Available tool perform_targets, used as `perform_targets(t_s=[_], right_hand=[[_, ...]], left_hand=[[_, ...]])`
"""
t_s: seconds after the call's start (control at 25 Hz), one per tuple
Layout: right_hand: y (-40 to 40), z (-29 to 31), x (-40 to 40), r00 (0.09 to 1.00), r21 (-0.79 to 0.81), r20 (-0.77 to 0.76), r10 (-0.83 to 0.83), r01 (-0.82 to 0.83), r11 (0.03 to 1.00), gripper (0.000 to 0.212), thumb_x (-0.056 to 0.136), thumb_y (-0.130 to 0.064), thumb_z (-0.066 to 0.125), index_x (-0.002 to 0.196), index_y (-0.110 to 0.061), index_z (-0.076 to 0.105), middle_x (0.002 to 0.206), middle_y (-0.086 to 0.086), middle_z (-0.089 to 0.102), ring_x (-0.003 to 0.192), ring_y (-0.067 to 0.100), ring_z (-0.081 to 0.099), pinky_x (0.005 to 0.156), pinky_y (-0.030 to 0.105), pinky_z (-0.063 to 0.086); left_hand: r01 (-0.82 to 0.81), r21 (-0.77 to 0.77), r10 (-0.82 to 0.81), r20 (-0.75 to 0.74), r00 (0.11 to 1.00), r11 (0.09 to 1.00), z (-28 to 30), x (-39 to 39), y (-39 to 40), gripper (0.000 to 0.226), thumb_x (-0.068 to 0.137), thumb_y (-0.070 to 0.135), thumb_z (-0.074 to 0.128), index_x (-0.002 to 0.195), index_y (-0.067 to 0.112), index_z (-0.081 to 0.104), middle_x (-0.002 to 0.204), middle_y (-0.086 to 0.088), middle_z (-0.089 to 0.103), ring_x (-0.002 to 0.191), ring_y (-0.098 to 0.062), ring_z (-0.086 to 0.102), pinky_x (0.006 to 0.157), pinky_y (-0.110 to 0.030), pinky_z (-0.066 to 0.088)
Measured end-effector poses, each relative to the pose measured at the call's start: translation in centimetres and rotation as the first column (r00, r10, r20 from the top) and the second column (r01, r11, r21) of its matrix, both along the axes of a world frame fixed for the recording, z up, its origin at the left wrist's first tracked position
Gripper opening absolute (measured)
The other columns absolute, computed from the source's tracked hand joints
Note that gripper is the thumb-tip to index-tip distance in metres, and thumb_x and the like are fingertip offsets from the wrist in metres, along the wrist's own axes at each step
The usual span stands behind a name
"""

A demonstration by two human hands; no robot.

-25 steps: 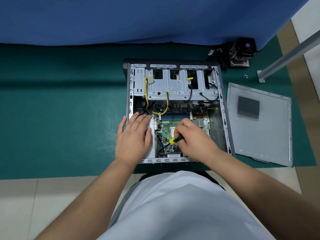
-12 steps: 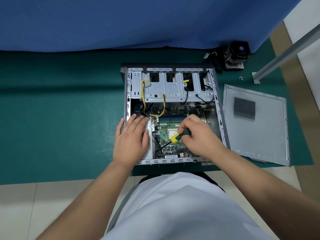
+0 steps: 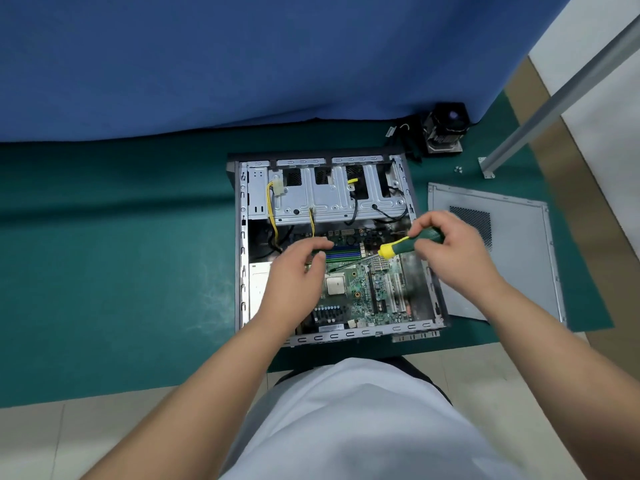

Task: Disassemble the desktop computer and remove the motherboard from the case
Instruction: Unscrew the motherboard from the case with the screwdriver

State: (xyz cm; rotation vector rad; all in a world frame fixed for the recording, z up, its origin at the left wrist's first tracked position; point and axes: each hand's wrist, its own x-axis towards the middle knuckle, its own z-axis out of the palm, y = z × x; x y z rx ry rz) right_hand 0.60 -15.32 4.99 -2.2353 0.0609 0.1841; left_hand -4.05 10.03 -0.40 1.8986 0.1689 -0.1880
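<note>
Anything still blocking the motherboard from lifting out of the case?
Yes. Yellow cables and black cables hang from the drive cage over the motherboard's far edge; the left hand and screwdriver hover above it.

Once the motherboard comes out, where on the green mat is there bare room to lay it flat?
The widest bare stretch of green mat lies left of the case, bounded by the blue cloth behind. The right side is crowded: the side panel lies there, with the cooler and loose screws behind it.
</note>
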Motion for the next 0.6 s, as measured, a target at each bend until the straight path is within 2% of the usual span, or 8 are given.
perform_targets(t_s=[0.04,0.08,0.16,0.24,0.32,0.48,0.56,0.6], right_hand=[[-0.4,0.4,0.2,0.999,0.014,-0.001,-0.040,0.040,0.999,0.026,0.080,-0.008,0.064,0.081,-0.034,0.066,0.087,-0.021,0.064,0.056,0.012,0.049,0.053,0.021,0.041],[-0.8,0.7,0.5,0.997,0.028,-0.006,-0.080,0.080,0.996,0.021,0.078,-0.014,0.063,0.081,-0.034,0.066,0.084,-0.017,0.066,0.058,0.019,0.053,0.055,0.024,0.043],[-1.3,1.3,0.9,0.990,0.058,-0.028,-0.138,0.140,0.988,0.016,0.072,-0.022,0.059,0.080,-0.034,0.067,0.078,-0.004,0.069,0.069,0.031,0.063,0.064,0.031,0.048],[-1.7,1.6,1.2,0.985,0.082,-0.052,-0.163,0.167,0.983,0.017,0.070,-0.024,0.057,0.079,-0.035,0.067,0.069,-0.004,0.068,0.069,0.027,0.067,0.069,0.035,0.050],[-2.0,1.6,1.4,0.982,0.081,-0.071,-0.177,0.183,0.980,0.017,0.069,-0.026,0.057,0.079,-0.036,0.067,0.067,-0.009,0.068,0.065,0.016,0.067,0.070,0.034,0.051],[-2.7,1.1,1.9,0.981,0.105,-0.062,-0.183,0.189,0.976,0.025,0.069,-0.024,0.059,0.088,-0.039,0.064,0.080,-0.012,0.071,0.068,0.013,0.068,0.072,0.035,0.053],[-3.1,0.7,2.1,0.976,0.282,-0.076,-0.203,0.216,0.935,0.035,0.071,-0.019,0.064,0.100,-0.039,0.062,0.093,-0.006,0.072,0.073,0.013,0.068,0.072,0.035,0.055],[-3.2,0.6,2.2,0.968,0.437,-0.118,-0.223,0.252,0.863,0.038,0.073,-0.017,0.067,0.107,-0.032,0.063,0.098,0.000,0.072,0.075,0.013,0.067,0.068,0.033,0.054]], left_hand=[[-0.015,-0.045,0.011,-0.089,0.996,0.999,0.1,0.7,-0.6,0.028,0.104,0.022,0.051,0.119,0.036,0.070,0.102,0.023,0.067,0.071,0.005,0.060,0.057,-0.007,0.044],[-0.044,-0.085,0.027,-0.189,0.982,0.995,0.1,1.3,-1.1,0.029,0.104,0.019,0.050,0.119,0.034,0.070,0.101,0.022,0.067,0.066,0.002,0.058,0.054,-0.009,0.045],[-0.188,-0.276,0.061,-0.410,0.910,0.943,0.2,2.5,-1.9,0.033,0.101,0.007,0.049,0.116,0.023,0.074,0.111,0.008,0.073,0.086,-0.008,0.066,0.073,-0.014,0.054],[-0.328,-0.507,0.004,-0.539,0.843,0.797,0.2,3.1,-2.2,0.036,0.098,-0.005,0.045,0.117,0.008,0.072,0.113,-0.010,0.076,0.105,-0.020,0.073,0.094,-0.027,0.058],[-0.366,-0.595,-0.038,-0.557,0.830,0.715,0.2,3.5,-2.4,0.034,0.098,-0.008,0.045,0.119,0.002,0.069,0.111,-0.015,0.076,0.106,-0.024,0.074,0.095,-0.031,0.058],[-0.394,-0.588,-0.016,-0.570,0.822,0.706,0.2,4.1,-3.1,0.021,0.102,-0.002,0.053,0.115,-0.001,0.070,0.108,-0.017,0.077,0.102,-0.024,0.075,0.086,-0.027,0.060],[-0.409,-0.590,-0.012,-0.579,0.815,0.696,0.3,4.4,-3.3,0.021,0.103,-0.002,0.052,0.114,-0.003,0.069,0.106,-0.018,0.077,0.101,-0.024,0.075,0.081,-0.025,0.061],[-0.413,-0.601,-0.022,-0.584,0.812,0.684,0.4,4.5,-3.4,0.020,0.103,-0.002,0.052,0.114,-0.003,0.069,0.106,-0.018,0.077,0.101,-0.025,0.076,0.079,-0.024,0.060]])
